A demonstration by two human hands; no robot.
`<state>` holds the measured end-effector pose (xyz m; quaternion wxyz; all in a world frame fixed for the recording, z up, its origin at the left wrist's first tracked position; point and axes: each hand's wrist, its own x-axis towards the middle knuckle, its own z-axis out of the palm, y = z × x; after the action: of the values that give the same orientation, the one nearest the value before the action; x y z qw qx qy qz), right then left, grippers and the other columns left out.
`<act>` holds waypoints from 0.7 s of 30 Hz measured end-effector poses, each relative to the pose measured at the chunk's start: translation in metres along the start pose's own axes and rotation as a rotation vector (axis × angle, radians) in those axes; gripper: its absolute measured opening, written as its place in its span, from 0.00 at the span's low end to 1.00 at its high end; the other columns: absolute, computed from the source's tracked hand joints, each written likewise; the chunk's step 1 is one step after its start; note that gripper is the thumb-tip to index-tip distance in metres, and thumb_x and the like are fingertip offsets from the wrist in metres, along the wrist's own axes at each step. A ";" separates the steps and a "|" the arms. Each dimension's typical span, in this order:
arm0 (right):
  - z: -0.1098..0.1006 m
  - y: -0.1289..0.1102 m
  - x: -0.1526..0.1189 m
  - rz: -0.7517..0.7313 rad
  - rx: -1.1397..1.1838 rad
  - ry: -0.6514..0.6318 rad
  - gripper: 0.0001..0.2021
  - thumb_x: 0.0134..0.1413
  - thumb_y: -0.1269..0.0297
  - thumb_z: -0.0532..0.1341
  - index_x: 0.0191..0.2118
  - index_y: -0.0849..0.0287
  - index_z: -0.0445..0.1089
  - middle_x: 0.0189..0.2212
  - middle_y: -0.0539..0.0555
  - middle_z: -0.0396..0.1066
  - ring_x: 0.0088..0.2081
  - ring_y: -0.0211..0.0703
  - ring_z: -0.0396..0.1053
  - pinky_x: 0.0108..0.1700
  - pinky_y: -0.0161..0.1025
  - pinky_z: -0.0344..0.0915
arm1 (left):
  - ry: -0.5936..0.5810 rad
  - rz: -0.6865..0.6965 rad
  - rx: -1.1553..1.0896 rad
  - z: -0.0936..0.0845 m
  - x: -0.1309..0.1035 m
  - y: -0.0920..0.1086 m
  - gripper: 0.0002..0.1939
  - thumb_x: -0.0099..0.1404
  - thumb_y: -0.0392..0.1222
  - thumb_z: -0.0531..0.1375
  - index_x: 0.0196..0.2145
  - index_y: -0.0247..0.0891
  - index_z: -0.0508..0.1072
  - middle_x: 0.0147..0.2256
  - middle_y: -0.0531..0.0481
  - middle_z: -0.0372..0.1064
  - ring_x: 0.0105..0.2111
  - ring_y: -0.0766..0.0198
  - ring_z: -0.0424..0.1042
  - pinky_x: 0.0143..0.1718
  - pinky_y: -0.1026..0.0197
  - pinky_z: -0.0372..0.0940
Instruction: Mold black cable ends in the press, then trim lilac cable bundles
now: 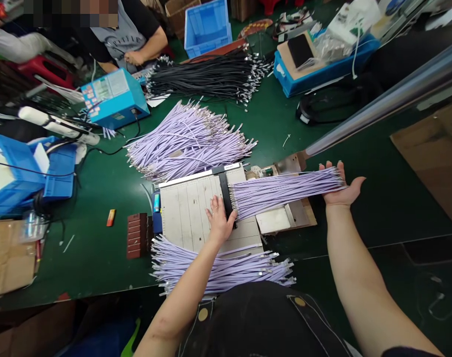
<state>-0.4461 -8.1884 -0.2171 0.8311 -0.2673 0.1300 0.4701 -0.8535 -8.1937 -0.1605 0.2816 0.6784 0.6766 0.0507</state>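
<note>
A flat row of lilac cables with metal ends lies across the right side of a cream ruled board. Their left ends sit against a black bar that crosses the board. My left hand rests on the board with its fingers spread, the thumb side touching the bar near the cable ends. At the other end, the cables reach my right hand, whose palm is against their tips; its thumb points away and the fingers are stretched out, partly behind the cables.
Lilac cable piles lie behind and in front of the board. Further back are black cables, a blue box-shaped device and a seated person. A metal pole slants across the right. A brown block stands left.
</note>
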 end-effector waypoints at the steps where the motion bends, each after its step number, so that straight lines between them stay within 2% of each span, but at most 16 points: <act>1: 0.001 0.000 -0.001 0.006 0.004 0.002 0.31 0.60 0.39 0.50 0.54 0.61 0.68 0.56 0.64 0.66 0.59 0.60 0.63 0.51 0.60 0.71 | 0.009 -0.019 0.007 -0.001 0.001 0.003 0.39 0.66 0.50 0.56 0.69 0.35 0.47 0.70 0.34 0.35 0.70 0.47 0.34 0.65 0.33 0.30; 5: 0.006 0.000 -0.004 0.009 0.003 0.021 0.30 0.61 0.40 0.49 0.53 0.60 0.69 0.55 0.63 0.66 0.60 0.61 0.62 0.50 0.60 0.72 | 0.016 -0.053 -0.031 -0.007 0.003 0.002 0.40 0.64 0.49 0.59 0.68 0.38 0.46 0.70 0.35 0.37 0.70 0.50 0.38 0.66 0.35 0.31; 8: 0.006 0.000 -0.003 -0.009 -0.022 0.025 0.31 0.60 0.39 0.49 0.51 0.63 0.70 0.53 0.65 0.68 0.58 0.60 0.65 0.51 0.61 0.70 | 0.006 -0.017 -0.046 -0.009 -0.004 -0.006 0.41 0.65 0.49 0.58 0.69 0.36 0.45 0.70 0.34 0.35 0.70 0.50 0.35 0.67 0.37 0.32; 11: 0.005 0.000 -0.003 -0.011 -0.018 0.024 0.31 0.60 0.39 0.49 0.49 0.61 0.71 0.51 0.64 0.70 0.56 0.60 0.67 0.52 0.64 0.68 | 0.003 -0.006 -0.003 -0.004 -0.012 -0.011 0.41 0.65 0.49 0.58 0.69 0.36 0.44 0.70 0.33 0.33 0.70 0.48 0.32 0.66 0.35 0.32; 16: 0.007 0.000 -0.006 0.006 -0.011 0.048 0.29 0.60 0.40 0.48 0.49 0.59 0.71 0.52 0.62 0.70 0.57 0.60 0.66 0.50 0.65 0.69 | 0.013 -0.050 0.040 0.003 -0.015 -0.006 0.42 0.64 0.49 0.60 0.69 0.37 0.45 0.70 0.33 0.30 0.70 0.45 0.30 0.65 0.33 0.31; 21: 0.010 0.001 -0.009 -0.017 -0.016 0.044 0.30 0.60 0.40 0.49 0.50 0.62 0.71 0.50 0.64 0.71 0.56 0.59 0.67 0.52 0.63 0.69 | -0.015 -0.025 -0.005 -0.006 -0.015 -0.006 0.45 0.62 0.47 0.61 0.69 0.38 0.42 0.70 0.34 0.29 0.70 0.48 0.30 0.65 0.34 0.31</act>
<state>-0.4518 -8.1883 -0.2049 0.8299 -0.2854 0.1424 0.4579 -0.8629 -8.2066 -0.1529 0.2892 0.6694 0.6828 0.0438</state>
